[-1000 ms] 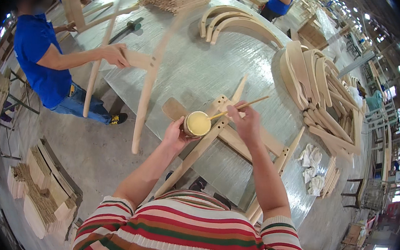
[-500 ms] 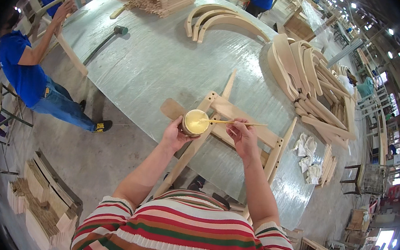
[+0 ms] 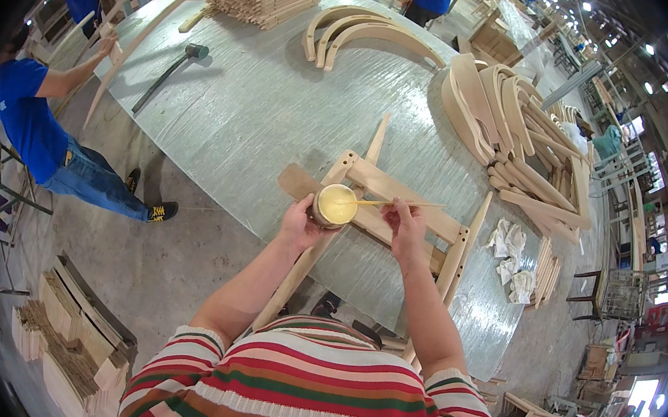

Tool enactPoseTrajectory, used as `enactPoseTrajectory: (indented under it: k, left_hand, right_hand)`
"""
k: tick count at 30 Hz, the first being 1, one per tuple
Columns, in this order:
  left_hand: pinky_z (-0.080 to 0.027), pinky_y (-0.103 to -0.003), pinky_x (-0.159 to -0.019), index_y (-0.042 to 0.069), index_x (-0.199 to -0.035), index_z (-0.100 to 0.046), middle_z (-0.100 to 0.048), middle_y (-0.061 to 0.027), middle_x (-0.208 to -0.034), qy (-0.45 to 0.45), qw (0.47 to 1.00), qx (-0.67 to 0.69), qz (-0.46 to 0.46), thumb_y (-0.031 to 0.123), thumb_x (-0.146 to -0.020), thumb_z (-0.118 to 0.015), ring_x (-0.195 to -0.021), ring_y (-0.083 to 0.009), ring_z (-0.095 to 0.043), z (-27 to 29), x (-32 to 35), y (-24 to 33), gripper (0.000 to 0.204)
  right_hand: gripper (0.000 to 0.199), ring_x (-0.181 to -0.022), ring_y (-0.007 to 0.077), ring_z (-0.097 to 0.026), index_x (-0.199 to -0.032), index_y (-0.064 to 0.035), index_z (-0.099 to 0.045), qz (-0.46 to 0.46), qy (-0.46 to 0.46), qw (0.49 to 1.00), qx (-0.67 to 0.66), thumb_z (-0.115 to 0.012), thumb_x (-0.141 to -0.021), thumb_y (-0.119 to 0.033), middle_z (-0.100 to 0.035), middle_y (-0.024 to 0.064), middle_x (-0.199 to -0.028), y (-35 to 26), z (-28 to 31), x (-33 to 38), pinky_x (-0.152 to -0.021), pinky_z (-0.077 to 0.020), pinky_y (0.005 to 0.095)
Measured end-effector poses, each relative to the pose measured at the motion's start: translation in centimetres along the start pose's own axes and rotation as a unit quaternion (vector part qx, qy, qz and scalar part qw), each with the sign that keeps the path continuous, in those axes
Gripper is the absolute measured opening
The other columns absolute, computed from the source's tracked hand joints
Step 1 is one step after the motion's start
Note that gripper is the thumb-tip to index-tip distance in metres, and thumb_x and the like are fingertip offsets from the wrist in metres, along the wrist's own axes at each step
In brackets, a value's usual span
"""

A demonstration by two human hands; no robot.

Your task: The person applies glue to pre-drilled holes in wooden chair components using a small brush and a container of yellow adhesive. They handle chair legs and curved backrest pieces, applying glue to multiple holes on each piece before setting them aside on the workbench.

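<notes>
Gripping a round cup [image 3: 335,205] of pale yellow glue, left hand [image 3: 298,223]; right hand [image 3: 405,227] pinches a thin stick [image 3: 398,204].

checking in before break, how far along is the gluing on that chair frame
Done: the wooden frame lies assembled on the table. In hand: the left hand holds a small cup of yellowish glue, and the right hand dips a thin stick into it. Left: no glue shows on the frame's joints, and the curved parts sit unassembled.
</notes>
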State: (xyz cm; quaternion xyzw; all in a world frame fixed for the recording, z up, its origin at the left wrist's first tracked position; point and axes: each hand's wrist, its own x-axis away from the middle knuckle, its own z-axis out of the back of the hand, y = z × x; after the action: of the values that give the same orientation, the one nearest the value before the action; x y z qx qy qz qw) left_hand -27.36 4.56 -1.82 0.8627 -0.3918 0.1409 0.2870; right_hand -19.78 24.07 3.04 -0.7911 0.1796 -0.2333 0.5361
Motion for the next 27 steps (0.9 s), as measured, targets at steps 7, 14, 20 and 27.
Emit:
enactPoseTrajectory:
  k: [7, 14, 20, 27]
  left_hand:
    - [-0.048, -0.057, -0.086, 0.001, -0.121, -0.048, -0.056, -0.0176, -0.117, 0.044, 0.998, -0.039, -0.022, 0.033, -0.098, -0.030, -0.105, -0.0358, -0.057, 2.7, 1.9, 0.4, 0.043]
    - [-0.051, -0.060, -0.079, 0.003, -0.121, -0.041, -0.054, -0.0161, -0.117, 0.037, 0.999, -0.003, -0.013, 0.026, -0.097, -0.038, -0.103, -0.0375, -0.058, 5.8, 4.5, 0.8, 0.033]
    - [-0.050, -0.058, -0.083, 0.001, -0.121, -0.048, -0.057, -0.0191, -0.117, 0.061, 0.997, -0.001, -0.037, 0.031, -0.098, -0.032, -0.103, -0.0367, -0.058, 5.8, 5.5, 0.4, 0.042]
    - [-0.049, -0.059, -0.083, 0.000, -0.121, -0.048, -0.056, -0.0194, -0.118, 0.051, 0.998, -0.003, -0.036, 0.031, -0.097, -0.032, -0.104, -0.0371, -0.058, 5.5, 5.3, 0.5, 0.042]
  right_hand:
    - [0.015, -0.070, 0.0165, -0.061, -0.080, -0.0005, -0.059, 0.231, -0.025, 0.921, 0.314, -0.061, -0.085, -0.015, -0.064, 0.0081, -0.074, -3.0, -1.2, -1.1, -0.069, -0.0468, 0.0303]
    - [0.012, -0.067, 0.0256, -0.058, -0.073, -0.0052, -0.060, 0.357, -0.082, 0.778, 0.511, -0.064, -0.079, -0.015, -0.061, 0.0075, -0.070, -1.5, -2.5, -2.2, -0.068, -0.0408, 0.0363]
    - [0.012, -0.067, 0.0245, -0.057, -0.072, -0.0069, -0.060, 0.340, -0.098, 0.770, 0.530, -0.064, -0.079, -0.016, -0.060, 0.0058, -0.067, -0.2, -2.7, -3.2, -0.068, -0.0398, 0.0369]
    - [0.013, -0.064, 0.0255, -0.057, -0.072, -0.0058, -0.062, 0.349, -0.121, 0.736, 0.567, -0.064, -0.079, -0.016, -0.061, 0.0069, -0.064, 1.3, -2.6, -4.0, -0.067, -0.0398, 0.0376]
